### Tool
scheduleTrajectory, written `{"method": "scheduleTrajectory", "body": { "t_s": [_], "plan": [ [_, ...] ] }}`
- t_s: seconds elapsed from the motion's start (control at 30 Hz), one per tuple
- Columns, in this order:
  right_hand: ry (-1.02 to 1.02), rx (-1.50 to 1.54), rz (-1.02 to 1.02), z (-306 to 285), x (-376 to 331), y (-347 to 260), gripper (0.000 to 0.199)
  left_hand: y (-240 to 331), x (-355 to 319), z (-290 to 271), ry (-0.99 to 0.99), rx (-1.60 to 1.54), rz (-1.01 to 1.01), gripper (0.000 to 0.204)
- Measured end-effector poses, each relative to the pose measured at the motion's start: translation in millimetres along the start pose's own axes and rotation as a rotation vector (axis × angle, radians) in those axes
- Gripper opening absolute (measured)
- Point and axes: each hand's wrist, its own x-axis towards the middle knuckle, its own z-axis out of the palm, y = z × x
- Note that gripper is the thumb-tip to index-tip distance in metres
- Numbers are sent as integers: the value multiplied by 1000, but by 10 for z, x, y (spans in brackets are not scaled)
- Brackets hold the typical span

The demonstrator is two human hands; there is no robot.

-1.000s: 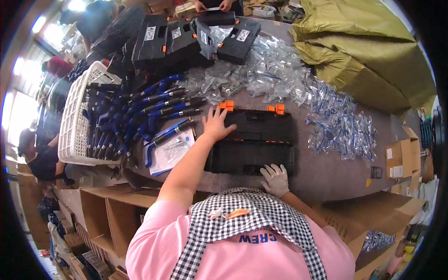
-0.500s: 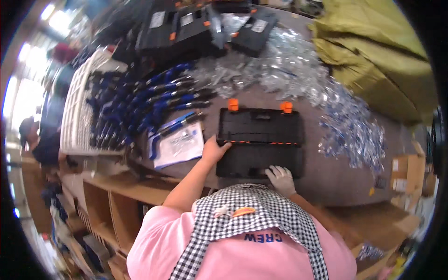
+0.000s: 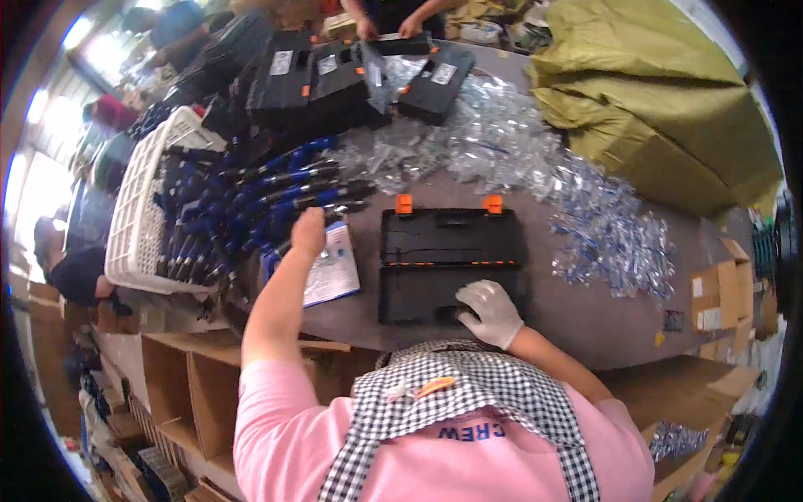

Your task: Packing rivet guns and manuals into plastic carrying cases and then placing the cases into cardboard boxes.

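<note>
Two hands: gloved right hand (image 3: 489, 311) presses flat on the open black case (image 3: 452, 265), bare left hand (image 3: 308, 232) at nine o'clock closes on a blue-handled tool (image 3: 305, 201), which might snag the pile.

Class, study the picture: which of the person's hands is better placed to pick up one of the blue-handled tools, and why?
Probably the left hand: it is bare, stretched out at the heap of blue-handled tools. The gloved right hand rests on the open black case, farther from the heap.

The bare left hand (image 3: 309, 231) is extended toward eleven o'clock on a straightened forearm, fingers curled downward. The gloved right hand (image 3: 490, 309) is held close in at one o'clock, palm down, fingers spread and flattened.
</note>
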Motion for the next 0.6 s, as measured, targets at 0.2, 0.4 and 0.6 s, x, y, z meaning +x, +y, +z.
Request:
{"method": "scheduleTrajectory", "body": {
  "t_s": [0.2,0.4,0.6],
  "plan": [
    [216,522,351,-37,64,345,64,1593,-203,-1737,513,-655,230,24],
    [-119,1606,705,-399,334,347,83,2376,-578,-1519,260,-2146,117,32],
    [-57,1099,851,-526,-88,784,49,1616,-1072,-41,366,-2130,-531,49]
  ]
}}
